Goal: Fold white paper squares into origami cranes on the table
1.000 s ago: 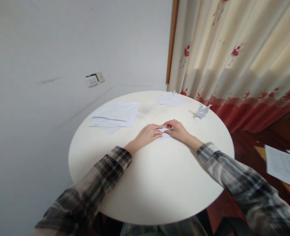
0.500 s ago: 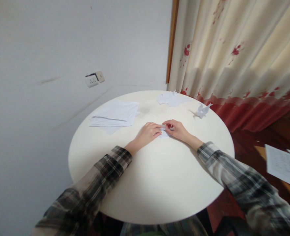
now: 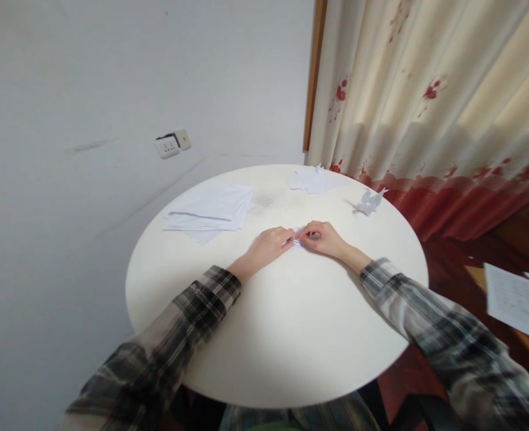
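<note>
A small folded piece of white paper (image 3: 297, 237) lies in the middle of the round white table (image 3: 291, 323). My left hand (image 3: 268, 244) presses on it from the left with its fingers curled. My right hand (image 3: 322, 238) pinches it from the right, fingertips meeting those of the left hand. Most of the small paper is hidden under my fingers. Both arms wear plaid sleeves.
A stack of white sheets (image 3: 210, 211) lies at the table's back left. More crumpled white paper (image 3: 312, 179) sits at the far edge, and a folded paper figure (image 3: 369, 202) stands at the back right. A curtain (image 3: 430, 102) hangs behind; loose sheets (image 3: 518, 302) lie at right.
My two hands have drawn closer together over the small paper, and less of it shows now. The rest of the table is unchanged.
</note>
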Demonstrator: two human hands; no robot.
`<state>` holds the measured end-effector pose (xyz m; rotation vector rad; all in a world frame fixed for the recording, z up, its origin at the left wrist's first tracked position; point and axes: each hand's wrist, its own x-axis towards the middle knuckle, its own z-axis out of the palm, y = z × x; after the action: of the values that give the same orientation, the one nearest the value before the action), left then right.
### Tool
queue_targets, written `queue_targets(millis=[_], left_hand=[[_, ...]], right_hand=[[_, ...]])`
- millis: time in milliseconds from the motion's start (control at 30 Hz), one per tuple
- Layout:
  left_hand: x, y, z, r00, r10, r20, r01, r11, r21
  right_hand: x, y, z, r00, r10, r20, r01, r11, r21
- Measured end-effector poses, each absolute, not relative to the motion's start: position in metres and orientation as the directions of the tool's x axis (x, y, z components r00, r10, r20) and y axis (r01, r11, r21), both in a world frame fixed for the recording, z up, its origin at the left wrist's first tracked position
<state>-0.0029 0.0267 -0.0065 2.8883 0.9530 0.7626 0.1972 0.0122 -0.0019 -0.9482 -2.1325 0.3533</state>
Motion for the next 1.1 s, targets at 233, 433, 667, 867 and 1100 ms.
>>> queue_targets(millis=[233, 433, 667, 867, 1100], left_hand=[[-0.0024, 0.0259, -0.008, 0.715, 0.569, 0.405, 0.562, -0.813, 0.15], [-0.0028, 0.0299, -0.0103, 0.71, 0.596, 0.375, 0.605, -0.789, 0.109], [-0.0034, 0.0275, -0.0074, 0.609, 0.691, 0.389, 0.693, -0.702, 0.164], [-0.006, 0.0309, -0.0077, 0.573, 0.694, 0.436, 0.693, -0.694, 0.194], [-0.0045, 0.0311, -0.0054, 0.566, 0.7, 0.434, 0.707, -0.684, 0.18]], right_hand=[[0.1976, 0.0135, -0.0036, -0.396, 0.765, 0.508, 0.547, 0.641, -0.538], [0.1975, 0.0123, -0.0039, -0.431, 0.749, 0.504, 0.538, 0.661, -0.523], [0.2001, 0.0162, -0.0068, -0.45, 0.741, 0.499, 0.567, 0.668, -0.481], [0.2018, 0.0199, -0.008, -0.405, 0.766, 0.499, 0.606, 0.634, -0.48], [0.2032, 0.0218, -0.0078, -0.358, 0.8, 0.482, 0.638, 0.586, -0.499]])
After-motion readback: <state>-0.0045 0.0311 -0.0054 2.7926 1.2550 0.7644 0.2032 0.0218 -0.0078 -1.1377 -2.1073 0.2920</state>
